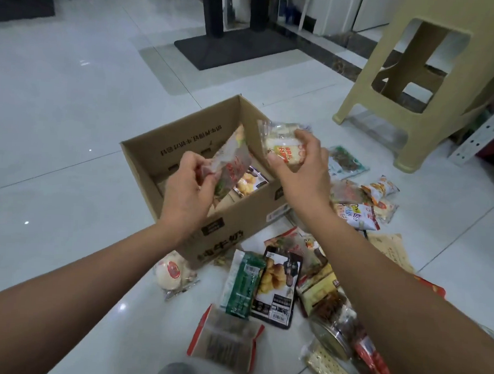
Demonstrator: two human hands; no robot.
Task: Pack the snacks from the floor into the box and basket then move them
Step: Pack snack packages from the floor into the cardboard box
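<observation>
**Cardboard box**: open at the top, printed on its walls, standing on the white tiled floor. Inside, by its near right corner, lies a dark packet picturing yellow pieces. Other contents are hidden behind the hands.

**Left hand**: raised over the box's near edge. Thumb and curled fingers pinch the lower end of a clear packet with red print, which tilts up over the box's opening.

**Right hand**: raised over the box's right wall. Fingers and thumb are curled round a clear packet of pale cakes. The two held packets are apart.

**Loose snacks, floor, right of the box:**
- green-specked packet
- orange-and-white packet
- blue-lettered packet

These lie close together, some overlapping.

**Loose snacks, floor, before the box's near wall:**
- wrapped round bun, just beside the wall
- green packet and black packet, side by side and touching
- red-edged packet, nearer the person
- clear round tub and cracker packet, both partly hidden by the right forearm

**Beige plastic stool**: on the floor at the far right, beyond the loose snacks.

**Black mat**: on the floor beyond the box's far corner.
</observation>
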